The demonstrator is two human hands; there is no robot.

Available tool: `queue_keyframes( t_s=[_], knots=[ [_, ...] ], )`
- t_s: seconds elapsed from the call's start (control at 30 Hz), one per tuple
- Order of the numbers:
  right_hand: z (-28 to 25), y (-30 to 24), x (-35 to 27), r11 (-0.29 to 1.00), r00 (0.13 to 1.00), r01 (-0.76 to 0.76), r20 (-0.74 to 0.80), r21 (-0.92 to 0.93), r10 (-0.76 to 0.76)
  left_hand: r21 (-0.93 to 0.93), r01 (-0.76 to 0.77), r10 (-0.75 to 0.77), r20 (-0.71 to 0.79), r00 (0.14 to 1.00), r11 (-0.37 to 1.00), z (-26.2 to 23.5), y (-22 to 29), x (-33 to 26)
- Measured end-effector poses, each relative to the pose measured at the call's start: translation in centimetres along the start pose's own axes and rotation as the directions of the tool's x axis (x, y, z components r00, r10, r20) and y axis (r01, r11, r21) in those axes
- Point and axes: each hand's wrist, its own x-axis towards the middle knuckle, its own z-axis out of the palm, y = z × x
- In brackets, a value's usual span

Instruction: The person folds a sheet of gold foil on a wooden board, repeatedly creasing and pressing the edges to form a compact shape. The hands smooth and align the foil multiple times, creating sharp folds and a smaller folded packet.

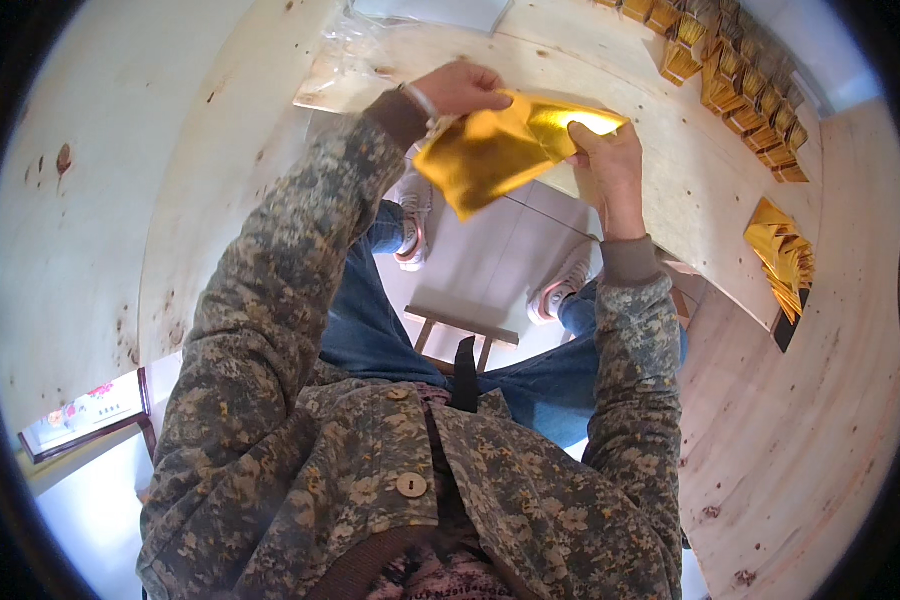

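left hand [462,88]: fingers pinching gold foil sheet [500,150], top centre | right hand [608,165]: fingers gripping its right edge | folded gold pieces [740,85] on surface [670,190], upper right

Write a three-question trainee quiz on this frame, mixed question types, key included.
1. True or false: both hands grip the gold foil sheet.
2. Where does the row of folded gold pieces lie? A) far right of the wooden table B) on the floor C) on the stool
3. Fill in: the loose stack of gold sheets lies near the table's ____ edge.

Key: 1 true: left hand, right hand. 2 A. 3 right.
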Motion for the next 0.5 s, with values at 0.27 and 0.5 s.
queue_keyframes(
  t_s=[0.27, 0.5],
  knots=[
    [-3.6, 0.1, -0.2, 0.867, 0.785, -0.025, -0.547, -0.498, -0.292, 0.132, 0.135, -0.166, 0.254, 0.953, 0.982, 0.8, 2.2, 8.1],
    [-4.0, 0.2, -0.1, 0.660, 0.744, 0.542, -0.068, -0.520, -0.665, 0.447, -0.269, 0.102, 0.363, 0.926, 0.853, 2.5, 2.4, 12.1]
  ],
)
